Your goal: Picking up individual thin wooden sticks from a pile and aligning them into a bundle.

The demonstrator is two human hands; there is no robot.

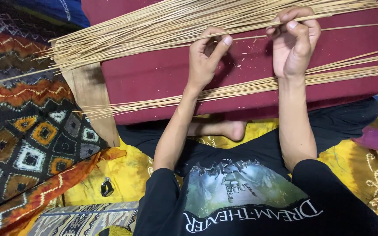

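Note:
A big bundle of thin pale sticks (123, 32) lies fanned across the far side of a maroon padded surface (154, 78). A smaller bundle of sticks (241, 89) lies across its near side, under my forearms. My left hand (204, 61) pinches a single thin stick (250, 28) between thumb and fingers at the edge of the big bundle. My right hand (294, 43) has its fingers curled over the same stick further to the right. The stick runs between both hands, just above the maroon surface.
A wooden board (90, 94) sticks out from under the maroon pad at the left. Patterned cloths (27, 131) cover the left side, and a yellow cloth (127, 170) lies below with a small black object (106, 188) on it. My bare foot (228, 129) rests under the pad.

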